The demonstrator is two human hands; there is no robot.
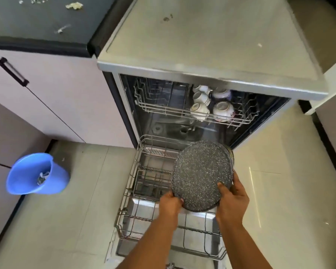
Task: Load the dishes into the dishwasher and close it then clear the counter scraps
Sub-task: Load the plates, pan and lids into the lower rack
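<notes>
Speckled grey plate (201, 174) is in both my hands, held tilted over the right side of the pulled-out lower rack (144, 191), not yet slotted. My left hand (170, 203) grips its near-left rim, fingers curled under; my right hand (232, 199) grips the near-right rim, thumb on the face. A second rim seems to peek out behind the plate on its right, can't tell for sure.

Progress: early-to-middle, by my guess. Upper rack (163, 105) already carries white cups (200, 109), upside down or on their sides, clustered on its right half. Lower rack looks bare of dishes apart from what I'm bringing in.

Left to do: seat this plate between the tines, push the rack in, lift the dishwasher door (194, 220) shut. Can't tell whether more dishes wait out of view.

Scraps step untouched: pale scraps (74, 5) lie on the dark desk (37, 22) top left, small crumbs near them. A blue bin (30, 175) on the floor to the left holds some crumpled waste, likely where the scraps go.
</notes>
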